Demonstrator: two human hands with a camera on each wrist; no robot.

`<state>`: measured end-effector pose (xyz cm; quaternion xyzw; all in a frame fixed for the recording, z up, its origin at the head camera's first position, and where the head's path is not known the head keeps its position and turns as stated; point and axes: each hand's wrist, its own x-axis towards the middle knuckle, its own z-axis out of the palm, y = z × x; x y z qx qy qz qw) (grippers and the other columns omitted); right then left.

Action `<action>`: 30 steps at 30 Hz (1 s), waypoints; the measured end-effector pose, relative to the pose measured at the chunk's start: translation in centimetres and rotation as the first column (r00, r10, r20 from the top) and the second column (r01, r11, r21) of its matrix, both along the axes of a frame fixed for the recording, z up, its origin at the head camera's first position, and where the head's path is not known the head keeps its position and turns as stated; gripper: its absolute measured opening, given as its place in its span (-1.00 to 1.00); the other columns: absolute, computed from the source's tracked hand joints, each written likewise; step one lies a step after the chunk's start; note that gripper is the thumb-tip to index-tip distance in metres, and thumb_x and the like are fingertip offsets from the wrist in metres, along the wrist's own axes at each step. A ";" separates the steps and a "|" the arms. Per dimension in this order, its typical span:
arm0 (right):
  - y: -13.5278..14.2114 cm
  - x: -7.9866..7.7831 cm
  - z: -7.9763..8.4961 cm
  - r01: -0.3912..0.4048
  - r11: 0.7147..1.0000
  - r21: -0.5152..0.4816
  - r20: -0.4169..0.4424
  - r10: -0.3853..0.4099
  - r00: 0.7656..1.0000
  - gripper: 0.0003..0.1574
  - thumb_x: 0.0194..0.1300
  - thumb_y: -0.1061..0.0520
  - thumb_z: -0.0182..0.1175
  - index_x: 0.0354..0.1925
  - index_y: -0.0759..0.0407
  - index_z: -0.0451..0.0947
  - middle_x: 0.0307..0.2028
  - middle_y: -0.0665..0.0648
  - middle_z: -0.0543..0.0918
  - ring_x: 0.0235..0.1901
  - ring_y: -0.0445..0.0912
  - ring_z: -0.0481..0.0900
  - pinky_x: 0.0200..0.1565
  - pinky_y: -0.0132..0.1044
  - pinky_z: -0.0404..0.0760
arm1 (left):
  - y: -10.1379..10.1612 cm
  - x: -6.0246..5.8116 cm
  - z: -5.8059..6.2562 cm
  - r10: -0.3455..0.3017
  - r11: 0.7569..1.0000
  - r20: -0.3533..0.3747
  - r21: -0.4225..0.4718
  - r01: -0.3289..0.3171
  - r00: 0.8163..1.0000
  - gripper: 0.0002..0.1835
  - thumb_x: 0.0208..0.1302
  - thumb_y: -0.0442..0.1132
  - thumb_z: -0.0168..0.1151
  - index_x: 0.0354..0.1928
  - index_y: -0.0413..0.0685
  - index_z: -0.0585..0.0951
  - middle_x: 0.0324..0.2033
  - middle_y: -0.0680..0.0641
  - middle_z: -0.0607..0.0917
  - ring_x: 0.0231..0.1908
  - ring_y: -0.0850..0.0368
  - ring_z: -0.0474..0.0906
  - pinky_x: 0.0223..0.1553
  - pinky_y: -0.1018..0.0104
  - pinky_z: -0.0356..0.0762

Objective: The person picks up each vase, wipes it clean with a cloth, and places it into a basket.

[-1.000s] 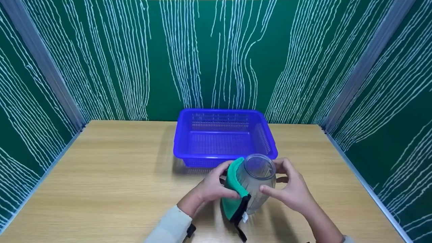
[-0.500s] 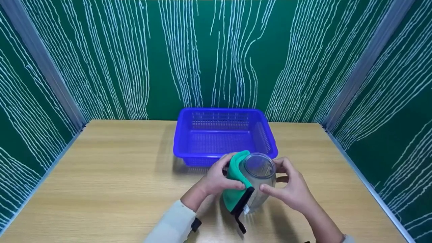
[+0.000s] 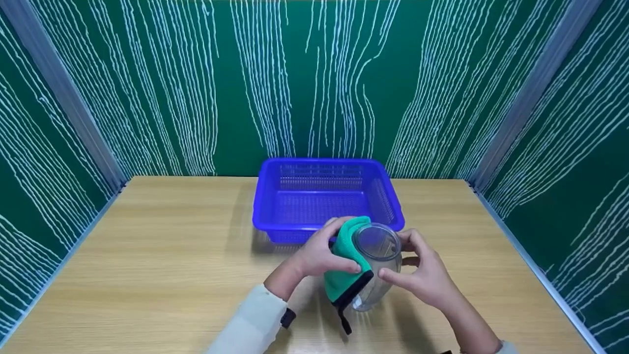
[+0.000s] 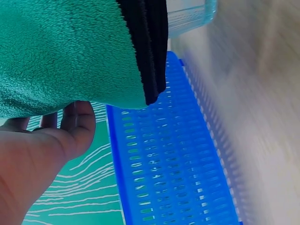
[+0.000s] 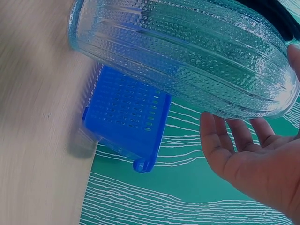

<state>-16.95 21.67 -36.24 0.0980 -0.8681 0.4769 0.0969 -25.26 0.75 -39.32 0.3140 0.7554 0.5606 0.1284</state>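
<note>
A clear glass jar (image 3: 377,246) with a ribbed, dimpled wall stands tilted in front of the basket, its round mouth facing up. My right hand (image 3: 425,275) grips it from the right, thumb on the near side and fingers behind. On its left side lies a green cloth (image 3: 341,282) with a black edge and a hanging loop, pressed against the glass. My left hand (image 3: 319,253) holds that cloth, thumb in front and fingers behind. In the right wrist view the jar (image 5: 187,56) appears lengthwise above the curled fingers (image 5: 241,136).
A blue perforated plastic basket (image 3: 327,228) stands behind the jar at the table's back. The wooden table (image 3: 186,255) spreads around it. Green walls (image 3: 324,73) with white wavy lines enclose three sides.
My left hand has slid the cloth up and slightly right along the jar's side. The jar's foot shows more below the cloth. My right hand keeps its place.
</note>
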 end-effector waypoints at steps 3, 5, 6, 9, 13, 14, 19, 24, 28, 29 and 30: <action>0.1 0.0 0.0 -0.001 1.000 0.002 0.003 0.001 1.000 -0.30 -0.21 0.08 0.42 -0.10 0.19 0.31 -0.19 0.07 0.51 -0.16 -0.08 0.42 -0.19 -0.20 0.49 | 0.1 0.1 0.0 0.005 1.000 -0.010 -0.013 -0.005 1.000 -0.14 -0.29 0.02 0.42 0.14 0.61 0.21 0.03 0.32 0.31 0.04 0.28 0.27 0.06 0.08 0.22; 0.1 -0.1 0.0 0.000 1.000 0.005 0.004 0.000 1.000 -0.30 -0.21 0.08 0.42 -0.10 0.20 0.31 -0.18 0.08 0.50 -0.16 -0.08 0.42 -0.18 -0.20 0.49 | 0.1 0.1 -0.1 0.005 1.000 -0.013 -0.016 -0.006 1.000 -0.15 -0.29 0.04 0.41 0.13 0.62 0.20 0.03 0.33 0.32 0.04 0.29 0.27 0.06 0.09 0.21; 0.1 -0.1 0.0 0.000 1.000 0.006 0.003 0.000 1.000 -0.30 -0.21 0.08 0.42 -0.10 0.20 0.30 -0.18 0.09 0.50 -0.16 -0.08 0.42 -0.17 -0.21 0.49 | 0.1 0.0 -0.3 0.004 1.000 -0.015 -0.014 -0.004 1.000 -0.15 -0.29 0.05 0.41 0.13 0.62 0.20 0.02 0.32 0.32 0.04 0.29 0.27 0.07 0.10 0.21; 0.1 -0.1 0.0 -0.004 1.000 0.002 -0.003 0.004 1.000 -0.29 -0.21 0.10 0.42 -0.09 0.22 0.30 -0.17 0.12 0.50 -0.17 -0.04 0.43 -0.17 -0.20 0.49 | 0.0 -0.1 -0.7 -0.005 1.000 -0.034 -0.019 0.004 0.999 -0.14 -0.31 0.03 0.42 0.13 0.60 0.20 0.02 0.30 0.33 0.03 0.28 0.28 0.07 0.12 0.22; 0.0 -0.1 -0.1 -0.015 1.000 -0.015 -0.004 0.014 1.000 -0.28 -0.21 0.12 0.42 -0.07 0.22 0.30 -0.16 0.12 0.50 -0.17 -0.01 0.44 -0.16 -0.21 0.49 | -0.3 -0.4 -1.2 -0.024 0.999 -0.079 -0.047 0.020 0.997 -0.06 -0.37 0.01 0.45 0.15 0.58 0.16 0.03 0.30 0.32 0.03 0.29 0.29 0.07 0.16 0.23; 0.0 -0.1 -0.1 -0.017 1.000 -0.019 0.000 0.017 1.000 -0.28 -0.21 0.12 0.41 -0.07 0.22 0.30 -0.15 0.12 0.49 -0.17 -0.01 0.44 -0.16 -0.21 0.49 | -0.3 -0.4 -1.3 -0.026 0.999 -0.086 -0.049 0.022 0.996 -0.04 -0.39 0.00 0.46 0.15 0.58 0.16 0.03 0.30 0.32 0.03 0.29 0.29 0.07 0.16 0.22; -0.1 -0.1 -0.2 -0.026 0.999 -0.040 0.018 0.027 0.999 -0.27 -0.20 0.10 0.41 -0.05 0.19 0.30 -0.13 0.13 0.48 -0.16 -0.01 0.43 -0.18 -0.18 0.52 | -0.5 -0.5 -1.6 -0.016 0.999 -0.113 -0.040 0.012 0.994 -0.02 -0.44 -0.01 0.49 0.15 0.54 0.18 0.03 0.29 0.35 0.04 0.30 0.30 0.09 0.18 0.22; -0.2 -0.1 -0.3 -0.026 0.998 -0.058 0.025 0.028 0.999 -0.28 -0.20 0.12 0.41 -0.06 0.18 0.30 -0.13 0.11 0.47 -0.17 -0.03 0.42 -0.17 -0.15 0.52 | -0.7 -0.5 -1.9 0.008 0.999 -0.134 -0.033 -0.012 0.991 -0.01 -0.50 -0.02 0.51 0.14 0.49 0.21 -0.02 0.28 0.42 0.01 0.33 0.35 0.08 0.27 0.26; -0.3 0.0 -0.4 -0.019 0.997 -0.073 0.029 0.021 0.999 -0.29 -0.20 0.14 0.41 -0.06 0.17 0.30 -0.13 0.11 0.47 -0.18 -0.04 0.42 -0.16 -0.09 0.52 | -0.7 -0.5 -2.2 -0.015 1.000 -0.141 -0.015 0.013 0.990 -0.01 -0.50 -0.04 0.52 0.14 0.46 0.22 -0.05 0.25 0.46 -0.03 0.32 0.39 0.03 0.33 0.32; -0.3 0.0 -0.4 -0.016 0.997 -0.075 0.030 0.018 0.999 -0.30 -0.20 0.15 0.41 -0.06 0.17 0.30 -0.13 0.10 0.47 -0.18 -0.04 0.42 -0.16 -0.08 0.52 | -0.7 -0.5 -2.3 -0.025 1.000 -0.142 -0.009 0.024 0.990 -0.01 -0.50 -0.06 0.52 0.14 0.45 0.22 -0.05 0.24 0.47 -0.04 0.31 0.40 0.02 0.33 0.33; -0.3 0.0 -0.3 -0.015 0.997 -0.077 0.031 0.017 0.999 -0.30 -0.20 0.16 0.41 -0.06 0.17 0.30 -0.13 0.11 0.46 -0.18 -0.04 0.42 -0.16 -0.07 0.52 | -0.8 -0.5 -2.4 -0.032 0.999 -0.142 -0.006 0.032 0.989 -0.01 -0.50 -0.07 0.52 0.14 0.44 0.22 -0.06 0.23 0.47 -0.04 0.31 0.41 0.02 0.33 0.34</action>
